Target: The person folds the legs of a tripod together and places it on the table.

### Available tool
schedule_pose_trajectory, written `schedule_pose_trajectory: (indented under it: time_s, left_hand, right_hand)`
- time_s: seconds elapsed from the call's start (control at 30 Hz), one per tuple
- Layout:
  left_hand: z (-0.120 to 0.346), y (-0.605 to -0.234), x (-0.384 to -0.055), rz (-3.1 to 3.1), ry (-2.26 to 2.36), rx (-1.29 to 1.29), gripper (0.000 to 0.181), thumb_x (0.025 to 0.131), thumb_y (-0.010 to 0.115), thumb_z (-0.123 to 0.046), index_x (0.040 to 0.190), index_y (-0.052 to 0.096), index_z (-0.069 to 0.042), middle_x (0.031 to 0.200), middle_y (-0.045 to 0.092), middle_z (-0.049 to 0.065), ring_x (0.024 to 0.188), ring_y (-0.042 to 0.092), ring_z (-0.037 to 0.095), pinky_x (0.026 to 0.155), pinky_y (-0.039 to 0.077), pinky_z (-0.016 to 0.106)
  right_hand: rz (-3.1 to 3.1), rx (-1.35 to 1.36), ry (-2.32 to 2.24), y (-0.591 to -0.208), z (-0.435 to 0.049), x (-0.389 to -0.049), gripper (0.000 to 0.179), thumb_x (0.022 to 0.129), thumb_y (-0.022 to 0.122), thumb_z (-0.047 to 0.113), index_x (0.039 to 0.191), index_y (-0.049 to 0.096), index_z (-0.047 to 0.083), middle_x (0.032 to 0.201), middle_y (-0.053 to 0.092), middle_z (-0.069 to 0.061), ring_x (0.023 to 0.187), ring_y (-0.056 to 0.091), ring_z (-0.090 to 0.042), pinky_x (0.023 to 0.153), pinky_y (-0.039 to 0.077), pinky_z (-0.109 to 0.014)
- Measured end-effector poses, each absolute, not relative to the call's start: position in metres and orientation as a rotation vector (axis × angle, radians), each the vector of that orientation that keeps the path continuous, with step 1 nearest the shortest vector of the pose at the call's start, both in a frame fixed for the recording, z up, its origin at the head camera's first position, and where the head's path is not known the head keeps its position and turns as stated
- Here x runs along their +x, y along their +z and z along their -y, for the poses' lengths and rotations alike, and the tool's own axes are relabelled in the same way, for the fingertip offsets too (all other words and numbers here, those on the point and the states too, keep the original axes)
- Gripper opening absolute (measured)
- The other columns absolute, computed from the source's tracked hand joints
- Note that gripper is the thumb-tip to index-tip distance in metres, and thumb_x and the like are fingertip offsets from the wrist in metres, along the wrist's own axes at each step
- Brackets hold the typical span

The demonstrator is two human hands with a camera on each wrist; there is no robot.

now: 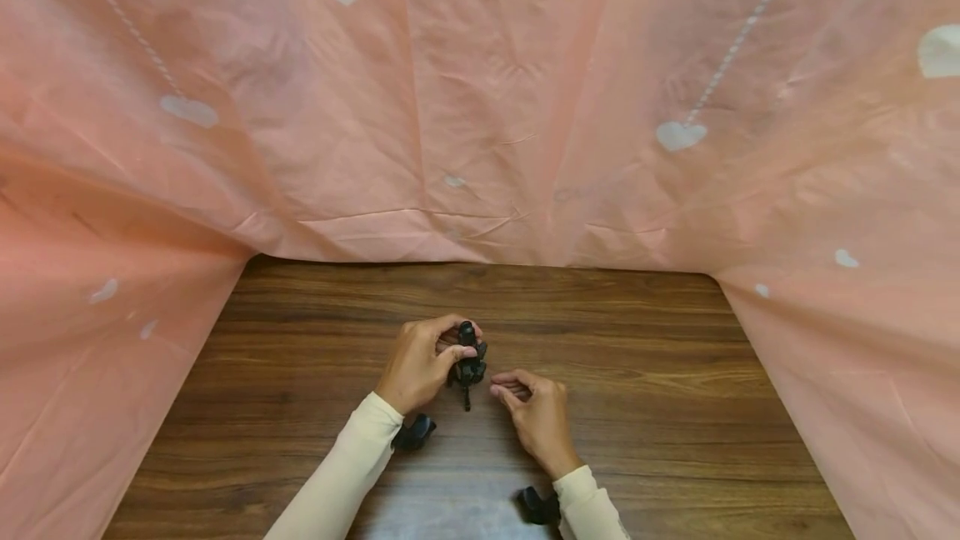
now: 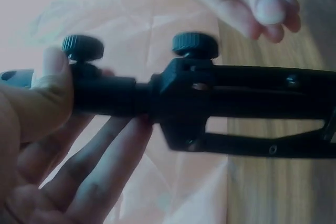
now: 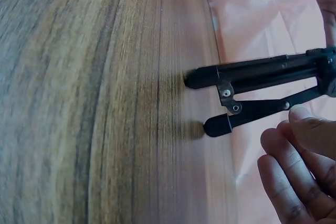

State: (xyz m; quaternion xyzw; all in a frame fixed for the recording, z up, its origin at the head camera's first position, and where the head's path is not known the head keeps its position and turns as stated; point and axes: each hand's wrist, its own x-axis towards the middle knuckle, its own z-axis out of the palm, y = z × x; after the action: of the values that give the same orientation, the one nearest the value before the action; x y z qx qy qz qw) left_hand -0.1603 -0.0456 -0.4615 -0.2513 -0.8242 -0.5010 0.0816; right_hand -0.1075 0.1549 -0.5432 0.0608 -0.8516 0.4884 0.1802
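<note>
A small black tripod [image 1: 469, 369] with ridged knobs is held above the middle of the wooden table. My left hand [image 1: 423, 361] grips its upper shaft, thumb on the near side and fingers behind, as the left wrist view shows beside the knob [image 2: 84, 48]. The legs [image 3: 257, 116] show in the right wrist view, their rounded feet at or very near the tabletop; contact is hard to tell. My right hand [image 1: 534, 411] hovers just right of the tripod, fingers loosely bent and thumb near the fingertips, with nothing held. In the left wrist view a gap separates it from the tripod.
The brown wood-grain table [image 1: 637, 340] is enclosed at the back and both sides by a pink curtain [image 1: 487, 107] with white hearts. Black wrist devices [image 1: 414, 433] sit by both sleeves.
</note>
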Motion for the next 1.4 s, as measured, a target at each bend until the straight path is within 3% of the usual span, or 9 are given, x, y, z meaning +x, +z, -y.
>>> schedule_pose_trajectory:
  time_s: [0.13,0.23,0.4,0.5,0.77,0.87,1.07,1.27,1.4]
  left_hand:
    - [0.047,-0.459,-0.163,2.512,-1.567,-0.832,0.024,0.094,0.078,-0.011,0.118,0.077,-0.011,0.110,0.083,0.002,0.099,0.080,0.013,0.081,0.063,0.022]
    - [0.048,-0.460,-0.161,2.518,-1.556,-0.803,0.035,0.092,0.082,-0.014,0.126,0.075,-0.010,0.111,0.082,0.003,0.099,0.080,0.014,0.082,0.063,0.023]
    - [0.043,-0.467,-0.151,2.502,-1.283,-0.673,0.053,0.082,0.091,-0.036,0.126,0.075,-0.012,0.100,0.082,0.001,0.084,0.080,0.013,0.073,0.064,0.026]
    - [0.037,-0.471,-0.146,2.470,-1.161,-0.613,0.054,0.082,0.091,-0.043,0.123,0.076,-0.012,0.095,0.083,0.001,0.078,0.079,0.013,0.068,0.063,0.028]
    - [0.034,-0.470,-0.145,2.433,-1.333,-0.604,0.048,0.086,0.091,-0.027,0.129,0.074,-0.010,0.099,0.083,0.007,0.085,0.082,0.021,0.073,0.066,0.034]
    - [0.037,-0.468,-0.147,2.453,-1.442,-0.668,0.051,0.088,0.088,-0.022,0.134,0.071,-0.009,0.107,0.083,0.008,0.097,0.081,0.022,0.082,0.066,0.032]
    - [0.041,-0.465,-0.149,2.509,-1.643,-0.744,0.047,0.094,0.081,-0.013,0.139,0.067,-0.009,0.129,0.077,0.010,0.118,0.076,0.025,0.100,0.061,0.043]
    - [0.039,-0.465,-0.146,2.579,-1.560,-0.626,0.050,0.090,0.085,-0.029,0.134,0.069,-0.014,0.120,0.080,0.007,0.113,0.077,0.025,0.097,0.062,0.044]
    - [0.037,-0.465,-0.147,2.576,-1.589,-0.630,0.043,0.090,0.084,-0.026,0.129,0.072,-0.011,0.115,0.081,0.008,0.108,0.079,0.025,0.093,0.063,0.046]
  right_hand:
    - [2.401,0.182,1.345,-0.543,-0.155,-0.107,0.014,0.081,0.090,0.000,0.088,0.084,0.010,0.081,0.082,-0.001,0.067,0.074,-0.003,0.060,0.058,-0.017]
    - [2.403,0.182,1.339,-0.543,-0.156,-0.106,0.014,0.081,0.090,0.000,0.088,0.084,0.011,0.082,0.082,-0.001,0.067,0.073,-0.001,0.059,0.058,-0.016]
    - [2.404,0.161,1.363,-0.543,-0.156,-0.106,0.013,0.081,0.090,0.000,0.088,0.084,0.009,0.083,0.082,-0.002,0.067,0.074,-0.004,0.059,0.059,-0.018]
    - [2.403,0.173,1.355,-0.543,-0.156,-0.107,0.013,0.081,0.089,-0.001,0.089,0.084,0.008,0.084,0.082,-0.003,0.067,0.075,-0.007,0.060,0.060,-0.019]
    - [2.400,0.189,1.349,-0.542,-0.154,-0.107,0.013,0.081,0.089,0.000,0.089,0.084,0.008,0.083,0.082,-0.001,0.068,0.075,-0.005,0.060,0.060,-0.019]
    - [2.403,0.179,1.363,-0.542,-0.154,-0.107,0.013,0.082,0.089,0.001,0.089,0.084,0.010,0.083,0.082,-0.001,0.068,0.075,-0.006,0.060,0.060,-0.021]
    - [2.409,0.180,1.365,-0.544,-0.153,-0.107,0.014,0.082,0.090,0.004,0.090,0.084,0.012,0.083,0.082,0.000,0.068,0.077,-0.008,0.060,0.059,-0.018]
    - [2.405,0.193,1.366,-0.544,-0.153,-0.107,0.014,0.081,0.090,0.003,0.092,0.084,0.011,0.085,0.082,-0.002,0.069,0.077,-0.010,0.061,0.059,-0.017]
    - [2.423,0.194,1.372,-0.545,-0.153,-0.107,0.015,0.081,0.090,0.003,0.093,0.084,0.009,0.086,0.083,-0.004,0.070,0.078,-0.011,0.062,0.060,-0.018]
